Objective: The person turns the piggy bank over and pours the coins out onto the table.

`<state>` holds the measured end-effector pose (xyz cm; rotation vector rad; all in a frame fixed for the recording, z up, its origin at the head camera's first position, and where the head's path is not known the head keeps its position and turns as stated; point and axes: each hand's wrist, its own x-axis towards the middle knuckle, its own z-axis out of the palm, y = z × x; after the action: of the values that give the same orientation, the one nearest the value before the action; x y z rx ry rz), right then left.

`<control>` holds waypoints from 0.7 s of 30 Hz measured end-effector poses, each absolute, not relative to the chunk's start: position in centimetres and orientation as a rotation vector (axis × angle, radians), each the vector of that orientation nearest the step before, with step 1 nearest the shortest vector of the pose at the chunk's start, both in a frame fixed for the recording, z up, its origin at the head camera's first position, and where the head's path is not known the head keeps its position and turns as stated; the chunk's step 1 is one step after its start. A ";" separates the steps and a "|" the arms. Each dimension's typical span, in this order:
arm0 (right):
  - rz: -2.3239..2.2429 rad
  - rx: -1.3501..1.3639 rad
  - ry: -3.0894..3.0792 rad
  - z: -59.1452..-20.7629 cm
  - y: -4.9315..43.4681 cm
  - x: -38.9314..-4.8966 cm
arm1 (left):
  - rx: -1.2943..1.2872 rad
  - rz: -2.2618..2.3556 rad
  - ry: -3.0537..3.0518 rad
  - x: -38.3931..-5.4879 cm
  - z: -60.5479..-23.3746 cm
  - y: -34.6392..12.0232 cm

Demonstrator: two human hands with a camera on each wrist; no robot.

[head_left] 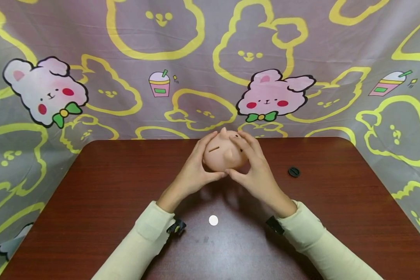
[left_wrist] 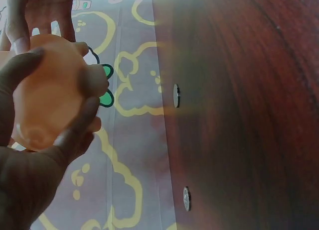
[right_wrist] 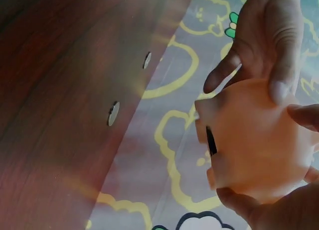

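A peach-coloured piggy bank (head_left: 219, 158) is held up over the table between both hands, its coin slot on top and its snout side turned to the right. My left hand (head_left: 193, 171) grips its left side, fingers round the far side and thumb along the near side. From the right, my right hand (head_left: 260, 171) holds it the same way, and the two thumb tips nearly meet in front. The right wrist view shows the stubby feet and a dark opening (right_wrist: 212, 141) in the underside. A coin (head_left: 213, 220) lies on the table nearer the body.
A round black plug (head_left: 294, 171) lies right of the hands. Two coins show in the left wrist view, one coin (left_wrist: 176, 95) farther off and another coin (left_wrist: 187, 198) closer. Behind the brown table (head_left: 126, 182) hangs a cartoon-print cloth (head_left: 203, 70).
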<state>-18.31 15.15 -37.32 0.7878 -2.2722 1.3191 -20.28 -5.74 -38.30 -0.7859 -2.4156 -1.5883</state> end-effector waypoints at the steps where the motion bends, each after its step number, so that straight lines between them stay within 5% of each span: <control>1: 1.366 0.774 -2.281 -37.3 15.2 -18.3 | -0.768 -1.616 -2.406 -20.3 -38.3 -5.8; 12: 1.712 0.561 -2.396 -36.8 15.9 -18.6 | -0.614 -1.829 -2.319 -20.0 -38.5 -5.5; 21: 1.911 0.476 -2.526 -36.8 16.8 -19.3 | -0.736 -1.615 -2.389 -20.2 -38.2 -5.6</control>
<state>-19.27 16.82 -36.83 0.4764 -2.5260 1.9110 -20.23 -5.61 -38.16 -0.7359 -2.3887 -1.6154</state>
